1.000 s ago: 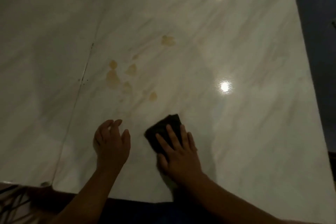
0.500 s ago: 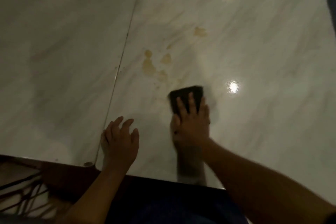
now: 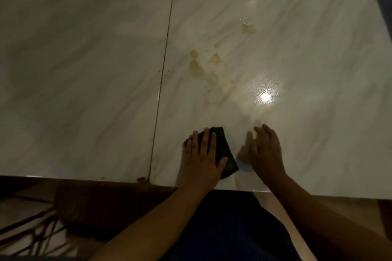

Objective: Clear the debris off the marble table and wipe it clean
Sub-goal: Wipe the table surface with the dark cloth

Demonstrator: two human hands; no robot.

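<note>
A dark cloth lies flat on the glossy marble table, close to its front edge. My left hand presses down on the cloth with straight, spread fingers, the thumb lying over its right part. My right hand is just right of the cloth, fingers relaxed and holding nothing, its edge near the tabletop. Several brownish stains mark the marble farther back, with one more stain beyond them. A faint wet smear runs from the stains toward the cloth.
A dark seam splits the tabletop into two slabs, with small specks beside it. A crumb-like spot sits at the front edge by the seam. Below the edge are dark wooden furniture and my lap.
The cloth has come back from near the stains to the front edge. My right hand has let go of it and my left hand now presses on it.
</note>
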